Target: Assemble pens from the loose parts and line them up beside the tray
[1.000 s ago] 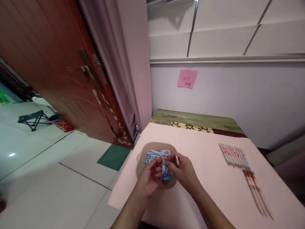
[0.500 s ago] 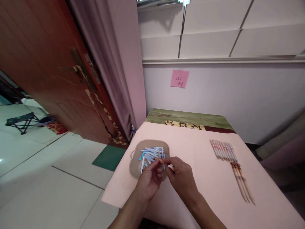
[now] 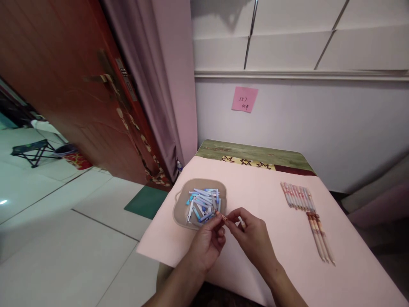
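Between thumb and finger, my left hand [image 3: 209,238] pinches a small orange-brown pen part [image 3: 220,214] near the tray's right front corner. The fingertips of my right hand [image 3: 251,228] meet the same part from the right, and a short white piece [image 3: 242,222] sits within that hand's curled fingers. Behind my left hand lies a beige tray [image 3: 180,213] holding several blue, white and purple pen pieces [image 3: 202,200]. To the right, a row of several pink and white pens [image 3: 297,196] lies on the cloth, with brown and cream pens [image 3: 320,236] below it.
A pink cloth [image 3: 255,187] covers most of the green wooden table [image 3: 249,149]. A pink note [image 3: 244,99] is stuck to the wall behind. On the left stand a red-brown door [image 3: 79,106], a purple curtain [image 3: 143,76] and a folding stool [image 3: 33,149].
Both hands have shifted slightly right relative to the tray, still together at the small part. The white piece in my right hand points up more. The camera view has tilted a little.
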